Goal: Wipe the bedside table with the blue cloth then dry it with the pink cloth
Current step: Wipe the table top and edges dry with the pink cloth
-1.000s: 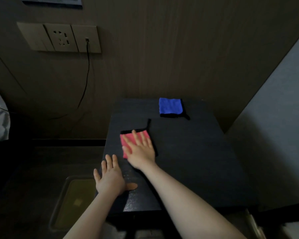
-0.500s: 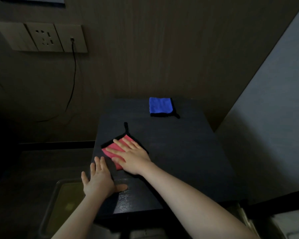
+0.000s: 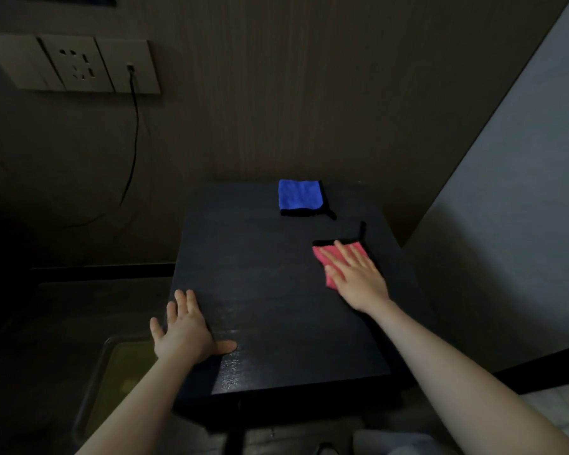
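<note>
The dark bedside table [image 3: 263, 274] fills the middle of the view. A folded blue cloth [image 3: 299, 196] with a black edge lies at its back, against the wall. On the right side of the top lies the pink cloth [image 3: 326, 254], and my right hand [image 3: 358, 277] presses flat on it with fingers spread. My left hand [image 3: 184, 330] rests flat on the table's front left edge, fingers apart, holding nothing.
A wall socket panel [image 3: 76, 65] with a black cable [image 3: 133, 133] plugged in is at the upper left. A grey wall [image 3: 513, 208] stands close to the table's right. A bin-like container [image 3: 112, 372] sits on the floor at the lower left.
My right hand has slid the pink cloth from the table's left side across to its right side. The left hand stays on the front left edge. The blue cloth has not moved.
</note>
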